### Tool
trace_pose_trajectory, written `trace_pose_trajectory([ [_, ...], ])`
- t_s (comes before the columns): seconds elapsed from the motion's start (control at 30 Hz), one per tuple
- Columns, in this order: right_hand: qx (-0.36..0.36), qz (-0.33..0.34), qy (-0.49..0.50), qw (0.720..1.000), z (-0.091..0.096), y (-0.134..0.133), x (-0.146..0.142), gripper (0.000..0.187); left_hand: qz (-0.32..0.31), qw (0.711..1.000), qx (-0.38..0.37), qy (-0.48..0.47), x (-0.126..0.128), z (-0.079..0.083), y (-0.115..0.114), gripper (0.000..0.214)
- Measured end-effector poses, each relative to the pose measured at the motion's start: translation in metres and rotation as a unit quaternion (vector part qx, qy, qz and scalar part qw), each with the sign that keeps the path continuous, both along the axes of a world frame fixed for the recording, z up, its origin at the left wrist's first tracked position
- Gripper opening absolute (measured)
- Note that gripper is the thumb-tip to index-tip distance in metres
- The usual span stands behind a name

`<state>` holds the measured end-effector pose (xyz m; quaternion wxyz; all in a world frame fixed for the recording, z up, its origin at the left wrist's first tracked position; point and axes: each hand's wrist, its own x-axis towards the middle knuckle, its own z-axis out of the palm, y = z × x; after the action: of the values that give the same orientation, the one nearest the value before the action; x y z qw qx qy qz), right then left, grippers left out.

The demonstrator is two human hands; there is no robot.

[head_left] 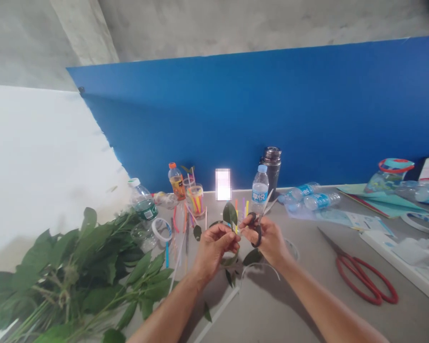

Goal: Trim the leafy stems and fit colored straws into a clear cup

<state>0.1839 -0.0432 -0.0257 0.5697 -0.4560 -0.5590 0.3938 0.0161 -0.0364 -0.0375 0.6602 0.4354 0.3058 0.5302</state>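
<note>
My left hand (218, 245) is closed, its thumb and fingertips pinched at the base of an upright green leaf (229, 214). Black-handled scissors (259, 232) hang on the fingers of my right hand (270, 243), with their blades apart and pointing up and away. The right thumb and index finger are pinched close to the left fingertips, by a small pale piece I cannot make out. More leaves (252, 257) show beneath both hands. A thin white strip (252, 267) curves on the table below them.
A pile of leafy branches (75, 267) covers the left side. Behind stand an orange-capped bottle (176, 183), a cup of coloured strips (196, 200), a water bottle (260, 188) and a dark thermos (272, 166). Red-handled shears (364, 278) and a white power strip (403, 267) lie right.
</note>
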Motion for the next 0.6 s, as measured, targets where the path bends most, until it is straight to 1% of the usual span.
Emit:
trace_pose_trajectory([
  [0.1, 0.008, -0.012, 0.015, 1.000, 0.002, -0.001, 0.001, 0.028, 0.007, 0.999, 0.016, 0.029, 0.000, 0.000, -0.001, 0.035],
  [0.33, 0.007, -0.016, 0.023, 1.000, 0.008, -0.003, 0.000, 0.021, 0.008, 0.993, 0.045, 0.109, 0.005, 0.008, -0.007, 0.026],
  [0.47, 0.013, -0.021, 0.024, 0.999, 0.012, -0.004, -0.002, 0.021, 0.006, 0.991, 0.041, 0.128, 0.007, 0.007, -0.007, 0.026],
  [0.6, 0.003, -0.008, 0.031, 1.000, 0.012, -0.004, -0.004, 0.020, 0.013, 0.991, 0.027, 0.134, 0.007, 0.003, -0.006, 0.025],
])
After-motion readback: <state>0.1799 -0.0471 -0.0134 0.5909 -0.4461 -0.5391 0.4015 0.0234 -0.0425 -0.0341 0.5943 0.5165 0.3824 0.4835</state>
